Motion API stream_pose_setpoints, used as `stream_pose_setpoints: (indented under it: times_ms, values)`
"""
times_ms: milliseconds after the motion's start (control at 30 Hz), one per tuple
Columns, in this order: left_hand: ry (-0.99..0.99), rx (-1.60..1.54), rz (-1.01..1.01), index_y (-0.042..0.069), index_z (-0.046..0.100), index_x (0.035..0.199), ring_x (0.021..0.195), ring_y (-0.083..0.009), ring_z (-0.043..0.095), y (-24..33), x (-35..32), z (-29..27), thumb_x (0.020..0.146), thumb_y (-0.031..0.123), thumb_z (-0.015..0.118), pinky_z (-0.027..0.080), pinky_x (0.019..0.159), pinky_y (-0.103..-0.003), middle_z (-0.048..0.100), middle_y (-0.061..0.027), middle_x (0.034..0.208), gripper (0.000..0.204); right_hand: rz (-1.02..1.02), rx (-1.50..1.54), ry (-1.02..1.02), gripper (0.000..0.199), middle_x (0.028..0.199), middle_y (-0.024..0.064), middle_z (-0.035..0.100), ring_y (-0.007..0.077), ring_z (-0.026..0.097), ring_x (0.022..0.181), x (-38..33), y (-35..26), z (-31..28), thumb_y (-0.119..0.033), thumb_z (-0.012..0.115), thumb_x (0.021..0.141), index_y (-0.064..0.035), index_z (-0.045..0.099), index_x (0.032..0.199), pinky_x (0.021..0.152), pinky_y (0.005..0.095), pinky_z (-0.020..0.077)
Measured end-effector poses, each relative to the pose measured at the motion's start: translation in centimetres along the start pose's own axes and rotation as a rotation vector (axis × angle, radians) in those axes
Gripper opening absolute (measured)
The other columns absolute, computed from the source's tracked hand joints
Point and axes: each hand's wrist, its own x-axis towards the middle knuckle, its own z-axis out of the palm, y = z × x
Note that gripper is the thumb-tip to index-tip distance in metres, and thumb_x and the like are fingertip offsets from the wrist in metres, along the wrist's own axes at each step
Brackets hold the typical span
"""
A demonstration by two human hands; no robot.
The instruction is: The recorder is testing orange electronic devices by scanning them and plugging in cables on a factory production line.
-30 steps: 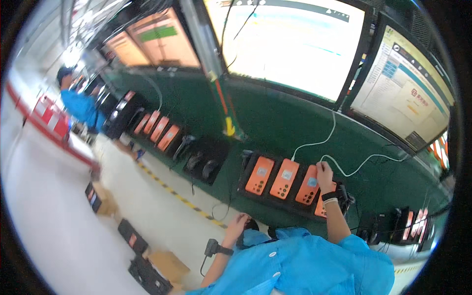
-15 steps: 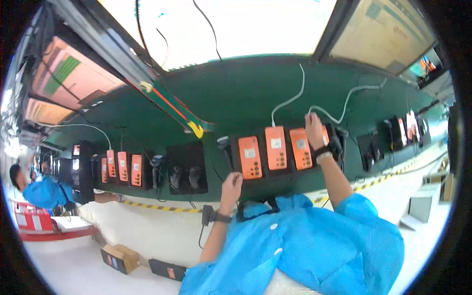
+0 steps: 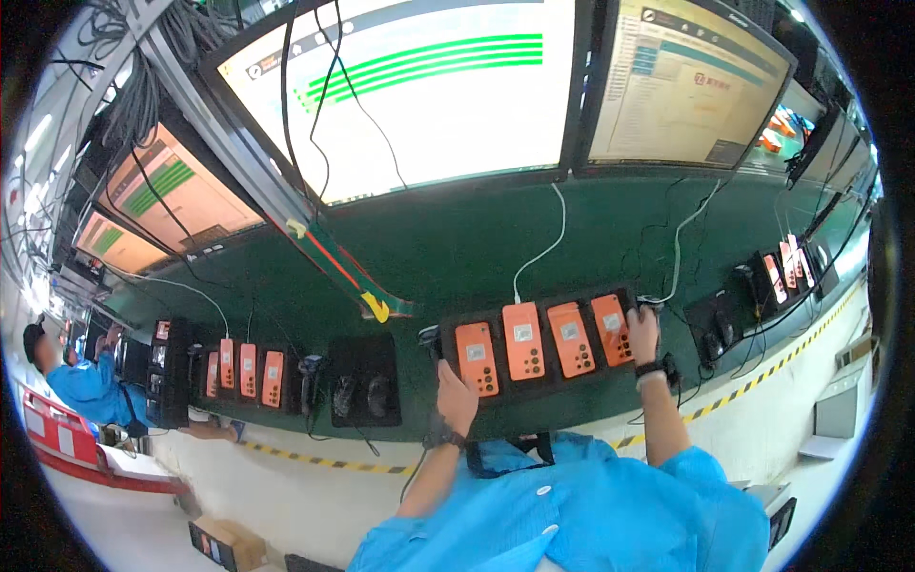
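Observation:
Several coral-orange smartphones lie in a row, camera lenses showing, on a black tray (image 3: 488, 400). The leftmost phone (image 3: 477, 357) is beside my left hand (image 3: 457, 396), whose fingers close on the tray's left edge. At the opposite edge is my right hand (image 3: 644, 334), curled around the tray's side next to the rightmost phone (image 3: 612, 329); its fingertips are partly hidden. A white cable (image 3: 548, 250) runs to the top of the second phone (image 3: 521, 341). Another white cable (image 3: 678, 253) ends behind the tray's right corner, near my right hand.
Behind the green bench (image 3: 457, 257) stand a large monitor (image 3: 438, 114) and a second monitor (image 3: 686, 86). A handheld scanner (image 3: 431, 338) sits left of the tray. Farther left are a black mat (image 3: 362, 357), more phones (image 3: 249, 370) and a person in blue (image 3: 91, 391).
My right hand has left the rightmost phone's top and come down to the tray's right edge. The right white cable now lies off the phones. My left hand has moved onto the left edge.

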Motion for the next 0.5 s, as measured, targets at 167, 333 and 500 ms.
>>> stream_pose_setpoints:
  times_ms: [167,333,500]
  values:
    - [-0.062,-0.036,-0.139,-0.009,0.03,0.136,0.113,-0.0445,0.051,-1.5,1.8,1.9,0.093,0.017,0.047,0.043,0.094,-0.046,0.045,-0.0298,0.131,0.053,-0.196,-0.584,0.192,0.053,0.125,0.0227,0.053,0.0379,0.052,0.114,-4.6,2.1,0.3,-0.032,0.052,0.092,0.0077,0.046,0.127,0.096,0.046,0.0421]
    - [-0.004,0.019,-0.104,-0.01,0.036,0.133,0.111,-0.0442,0.052,-1.4,2.9,2.7,0.093,0.015,0.046,0.044,0.093,-0.045,0.05,-0.0296,0.126,0.048,-0.103,-0.439,0.068,0.033,0.111,0.021,0.06,0.0386,0.058,0.101,-2.9,4.9,-0.5,-0.027,0.045,0.095,-0.0009,0.053,0.114,0.084,0.0467,0.0486]
    - [-0.031,0.069,-0.111,-0.008,0.037,0.133,0.105,-0.043,0.056,-0.6,3.0,3.1,0.093,0.016,0.047,0.048,0.086,-0.046,0.053,-0.0294,0.122,0.048,0.083,-0.48,0.049,0.029,0.102,0.0223,0.061,0.0399,0.061,0.09,-1.4,3.4,-0.9,-0.026,0.045,0.096,-0.0018,0.051,0.11,0.076,0.0486,0.0496]
